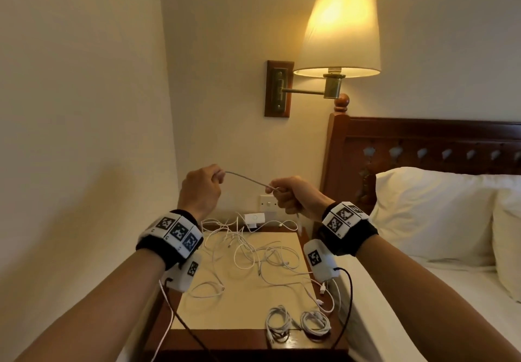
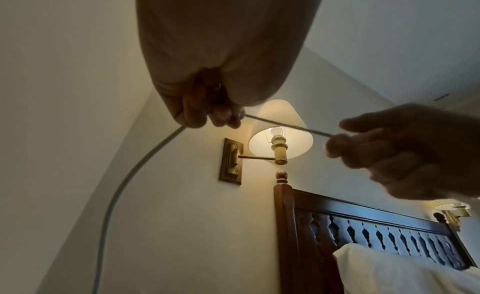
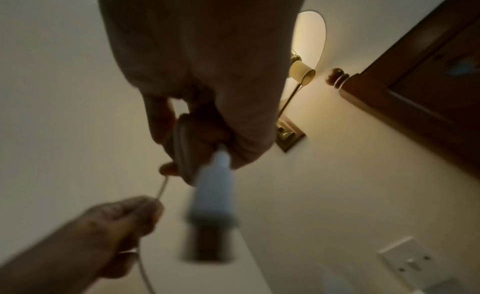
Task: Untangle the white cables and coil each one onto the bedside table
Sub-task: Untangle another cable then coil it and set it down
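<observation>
Holding one white cable (image 1: 248, 179) up in the air between them, both hands are raised well above the worktop (image 1: 242, 302), in front of the far wall. The left hand (image 1: 200, 189) pinches the cable between thumb and curled fingers, and from there the rest of it drops away in a long slack curve, plain in the left wrist view. The right hand (image 1: 293, 196) is closed round the other part, with a few turns of cable seemingly gathered in its fist and a plug end (image 3: 213, 187) dangling below; that view is blurred, so I cannot say how many turns.

The cable looks thin, light and limp, sagging only slightly over the short span between the hands. I would judge it smooth enough to slip through a loose pinch, so the best hold is close to the plug end, where the thicker body gives the fingers something to catch.

Both forearms reach forward and upward, wrists at about the same height, the hands near each other.

Below them a loose tangle of white cables (image 1: 253, 251) sprawls over the far and middle part of the worktop, some strands running toward a white charger (image 1: 253, 218) at the far edge. Two finished coils (image 1: 298, 323) lie side by side at the near right corner, so I take the job as partly done.
</observation>
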Demonstrator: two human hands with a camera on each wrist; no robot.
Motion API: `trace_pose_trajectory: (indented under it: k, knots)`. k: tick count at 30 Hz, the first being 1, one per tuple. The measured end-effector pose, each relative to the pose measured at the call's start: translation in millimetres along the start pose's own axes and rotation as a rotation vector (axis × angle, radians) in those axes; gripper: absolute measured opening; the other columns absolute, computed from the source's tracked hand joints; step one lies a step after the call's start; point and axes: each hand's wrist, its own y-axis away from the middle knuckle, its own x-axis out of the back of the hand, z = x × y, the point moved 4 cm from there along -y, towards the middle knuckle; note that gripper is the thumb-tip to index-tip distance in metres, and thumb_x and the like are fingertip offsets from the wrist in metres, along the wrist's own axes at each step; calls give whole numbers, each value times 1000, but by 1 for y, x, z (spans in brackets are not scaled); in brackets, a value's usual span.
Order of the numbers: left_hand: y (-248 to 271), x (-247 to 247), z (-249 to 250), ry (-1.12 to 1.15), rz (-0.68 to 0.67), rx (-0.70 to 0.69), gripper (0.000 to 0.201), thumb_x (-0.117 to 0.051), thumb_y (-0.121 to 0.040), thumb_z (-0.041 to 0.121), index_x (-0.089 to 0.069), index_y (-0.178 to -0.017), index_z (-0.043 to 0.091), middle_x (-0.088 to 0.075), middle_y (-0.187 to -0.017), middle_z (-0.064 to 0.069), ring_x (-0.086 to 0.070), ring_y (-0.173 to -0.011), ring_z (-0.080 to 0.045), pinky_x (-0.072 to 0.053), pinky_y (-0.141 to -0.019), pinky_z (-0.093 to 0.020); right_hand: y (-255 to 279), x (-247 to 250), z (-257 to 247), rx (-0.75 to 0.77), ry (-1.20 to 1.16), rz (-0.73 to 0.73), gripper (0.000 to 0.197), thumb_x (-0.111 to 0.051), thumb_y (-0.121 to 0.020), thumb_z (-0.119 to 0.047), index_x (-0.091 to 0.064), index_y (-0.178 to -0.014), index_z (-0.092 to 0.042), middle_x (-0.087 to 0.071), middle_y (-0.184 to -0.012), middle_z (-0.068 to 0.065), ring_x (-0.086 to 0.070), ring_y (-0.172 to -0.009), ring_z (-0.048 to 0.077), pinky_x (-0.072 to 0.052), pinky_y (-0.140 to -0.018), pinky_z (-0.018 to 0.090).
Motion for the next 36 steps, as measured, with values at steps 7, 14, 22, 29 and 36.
trace_pose_trajectory:
  k: [7,14,22,29,36]
  knots:
    - [9,22,12,14,25,-120,24,-53,-99,23,-65,-78,19,-64,-71,5,-57,-66,-16,-41,-63,-27,36,8,-26,136,508,230,33,-48,-101,-31,-59,-76,-13,-42,-59,-4,-36,-48,7,-30,-45,19]
    - [11,51,56,267,-117,9,26,-52,-100,20,-67,-80,12,-55,-62,8,-44,-45,-2,-33,-45,-13,58,9,-33,424,553,611,22,-50,-101,-22,-62,-83,-17,-57,-74,-4,-50,-65,13,-44,-64,37]
    - [-1,72,118,792,-311,199,27,-44,-104,14,-59,-85,4,-59,-70,-8,-47,-45,-9,-44,-42,-22,75,-82,-20,320,-84,483,45,-39,-100,-44,-49,-131,-13,-62,-116,3,-59,-110,19,-46,-90,27]
    - [-4,90,55,520,66,317,37,-49,-99,17,-60,-64,14,-54,-60,-3,-45,-50,-17,-35,-45,-21,112,-112,-24,220,-268,47,30,-31,-106,-27,-53,-91,-12,-26,-61,-5,-22,-47,8,-22,-42,20]
    - [4,119,-27,168,221,403,31,-54,-93,17,-71,-74,0,-72,-81,-21,-68,-80,-40,-59,-71,-47,170,-85,-38,92,110,106,35,-33,-106,-25,-56,-84,-10,-30,-57,-4,-23,-46,9,-12,-47,28]
